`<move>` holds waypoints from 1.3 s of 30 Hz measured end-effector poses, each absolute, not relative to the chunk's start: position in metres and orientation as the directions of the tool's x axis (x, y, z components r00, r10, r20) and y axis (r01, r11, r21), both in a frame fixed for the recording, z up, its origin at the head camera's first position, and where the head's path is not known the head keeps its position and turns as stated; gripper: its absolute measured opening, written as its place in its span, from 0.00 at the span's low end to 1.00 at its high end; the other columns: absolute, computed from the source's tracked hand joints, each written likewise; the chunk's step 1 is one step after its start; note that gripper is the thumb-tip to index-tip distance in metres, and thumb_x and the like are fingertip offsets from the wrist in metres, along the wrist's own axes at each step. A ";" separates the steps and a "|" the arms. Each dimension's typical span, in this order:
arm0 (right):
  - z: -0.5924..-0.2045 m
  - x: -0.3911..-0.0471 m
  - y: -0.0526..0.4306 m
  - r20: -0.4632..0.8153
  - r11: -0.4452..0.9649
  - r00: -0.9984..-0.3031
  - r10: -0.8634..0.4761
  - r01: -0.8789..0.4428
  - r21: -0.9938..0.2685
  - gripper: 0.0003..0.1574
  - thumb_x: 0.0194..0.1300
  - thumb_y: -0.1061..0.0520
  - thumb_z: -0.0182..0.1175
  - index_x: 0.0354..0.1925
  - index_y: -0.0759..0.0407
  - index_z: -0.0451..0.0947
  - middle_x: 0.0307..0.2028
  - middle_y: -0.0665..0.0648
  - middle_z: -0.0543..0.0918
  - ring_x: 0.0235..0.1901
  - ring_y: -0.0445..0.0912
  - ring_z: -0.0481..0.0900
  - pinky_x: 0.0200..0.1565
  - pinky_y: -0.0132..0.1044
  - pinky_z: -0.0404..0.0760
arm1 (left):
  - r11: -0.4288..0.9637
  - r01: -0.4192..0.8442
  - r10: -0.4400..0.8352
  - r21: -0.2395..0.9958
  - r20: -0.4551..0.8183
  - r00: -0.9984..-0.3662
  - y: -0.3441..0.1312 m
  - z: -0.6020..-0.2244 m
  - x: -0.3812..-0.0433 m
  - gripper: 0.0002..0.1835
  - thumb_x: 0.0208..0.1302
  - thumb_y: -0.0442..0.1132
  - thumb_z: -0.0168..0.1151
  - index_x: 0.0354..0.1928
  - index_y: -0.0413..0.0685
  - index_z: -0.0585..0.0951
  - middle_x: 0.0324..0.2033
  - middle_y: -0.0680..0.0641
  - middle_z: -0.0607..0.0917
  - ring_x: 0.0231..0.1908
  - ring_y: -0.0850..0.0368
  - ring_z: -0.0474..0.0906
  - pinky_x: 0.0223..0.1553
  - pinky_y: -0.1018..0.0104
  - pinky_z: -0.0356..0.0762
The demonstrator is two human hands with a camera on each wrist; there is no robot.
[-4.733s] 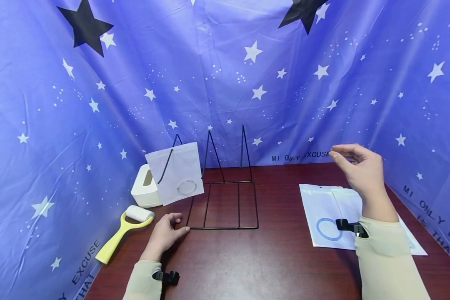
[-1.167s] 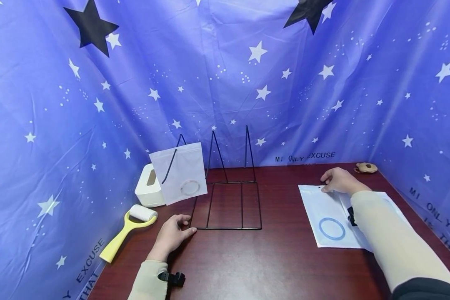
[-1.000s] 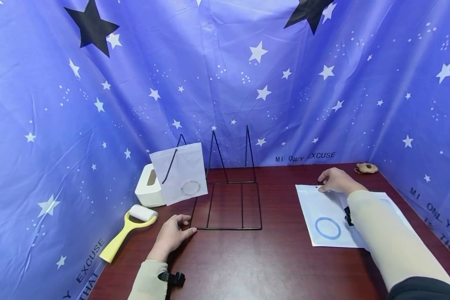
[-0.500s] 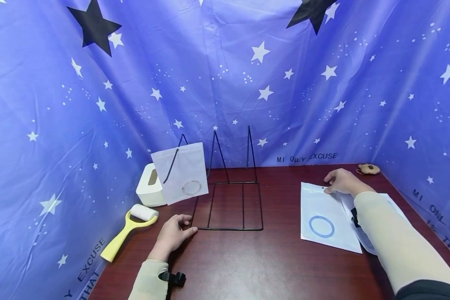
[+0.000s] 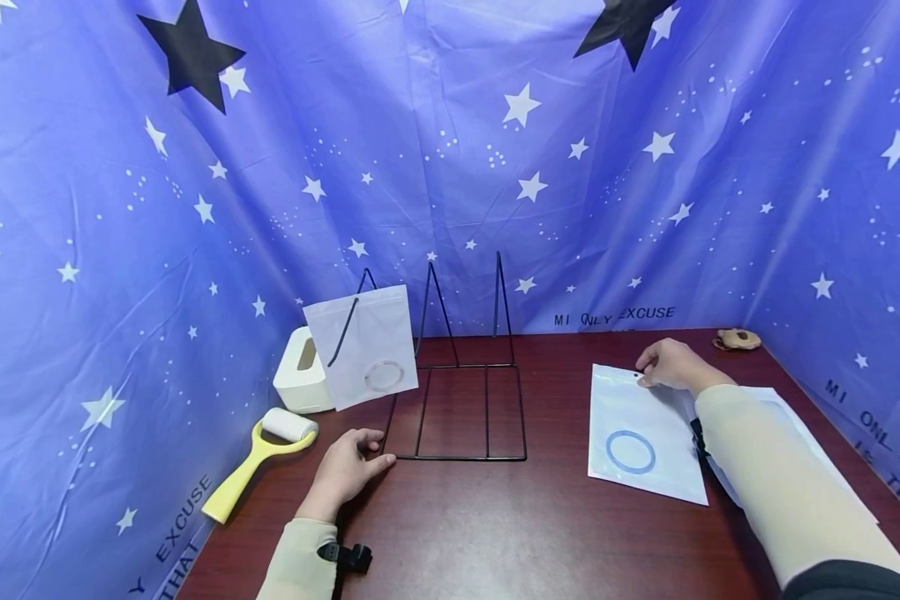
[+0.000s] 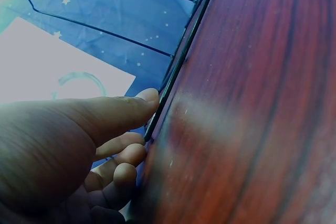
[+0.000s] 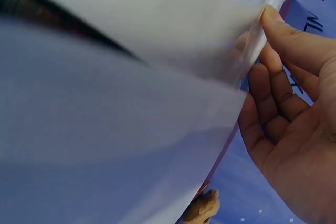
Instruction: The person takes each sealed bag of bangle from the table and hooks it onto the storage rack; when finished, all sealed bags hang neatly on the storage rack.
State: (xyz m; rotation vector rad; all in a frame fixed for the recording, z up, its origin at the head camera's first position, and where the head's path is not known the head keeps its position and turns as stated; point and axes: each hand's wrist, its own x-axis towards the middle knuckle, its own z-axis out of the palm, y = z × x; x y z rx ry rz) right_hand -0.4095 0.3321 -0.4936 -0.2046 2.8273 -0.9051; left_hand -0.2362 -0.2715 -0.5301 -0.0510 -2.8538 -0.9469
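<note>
My left hand [image 5: 347, 468] pinches the near left corner of a black wire display rack [image 5: 457, 458]; in the left wrist view the thumb [image 6: 121, 111] lies along the rack's wire. On the rack's left prong hangs a white zip bag [image 5: 367, 329] with a pale ring showing at its bottom. At the right, my right hand [image 5: 675, 364] pinches the top edge, beside the hole, of another white zip bag [image 5: 615, 404] with a blue ring [image 5: 609, 451] in it. In the right wrist view, the thumb [image 7: 289, 35] presses that bag's edge.
More white bag [image 5: 783, 408] lies beneath my right forearm. A lint roller [image 5: 247, 471] with a yellow handle and a white tissue box [image 5: 296, 392] stand left of the rack. At the back right lies a small brown object [image 5: 737, 338]. Star-patterned curtains enclose the table.
My right hand has come down from above the bags and now pinches the top one. That bag has slid left and turned, away from what lies beneath. The left hand stays at the rack corner.
</note>
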 end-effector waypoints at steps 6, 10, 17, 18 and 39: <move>-0.495 -0.412 0.323 -0.147 0.801 -0.970 -0.192 -0.069 -0.594 0.10 0.58 0.65 0.77 0.39 0.66 0.87 0.29 0.55 0.82 0.32 0.49 0.78 0.37 0.41 0.77 | 0.801 0.076 -0.006 0.594 0.134 -0.991 -0.270 -0.529 -0.237 0.23 0.58 0.48 0.81 0.53 0.49 0.88 0.37 0.56 0.82 0.33 0.61 0.75 0.40 0.58 0.75; -0.494 -0.411 0.319 -0.143 0.807 -0.967 -0.211 -0.089 -0.584 0.06 0.60 0.66 0.75 0.35 0.63 0.87 0.29 0.55 0.82 0.31 0.49 0.77 0.37 0.42 0.77 | 0.800 0.083 -0.001 0.594 0.139 -0.990 -0.270 -0.528 -0.236 0.23 0.58 0.47 0.81 0.53 0.49 0.88 0.37 0.56 0.82 0.34 0.60 0.75 0.40 0.58 0.75; -0.495 -0.408 0.314 -0.118 0.785 -0.966 -0.231 -0.113 -0.609 0.06 0.62 0.66 0.74 0.33 0.60 0.86 0.29 0.55 0.83 0.30 0.49 0.77 0.34 0.42 0.78 | 0.797 0.086 0.001 0.597 0.141 -0.990 -0.270 -0.528 -0.236 0.23 0.58 0.46 0.81 0.53 0.48 0.87 0.36 0.55 0.82 0.33 0.60 0.75 0.40 0.58 0.75; -0.496 -0.408 0.314 -0.116 0.780 -0.964 -0.238 -0.119 -0.614 0.06 0.62 0.66 0.74 0.33 0.60 0.85 0.29 0.55 0.82 0.30 0.49 0.77 0.34 0.42 0.78 | 0.797 0.086 0.001 0.597 0.142 -0.990 -0.270 -0.528 -0.236 0.22 0.58 0.46 0.81 0.53 0.48 0.87 0.36 0.55 0.82 0.33 0.60 0.75 0.40 0.58 0.75; -0.496 -0.402 0.321 -0.061 0.763 -0.979 -0.195 -0.113 -0.637 0.10 0.63 0.57 0.76 0.39 0.61 0.86 0.33 0.55 0.82 0.34 0.50 0.75 0.36 0.43 0.75 | 0.800 0.089 0.003 0.594 0.144 -0.990 -0.270 -0.529 -0.236 0.22 0.58 0.46 0.81 0.53 0.48 0.88 0.36 0.55 0.82 0.33 0.61 0.75 0.39 0.59 0.75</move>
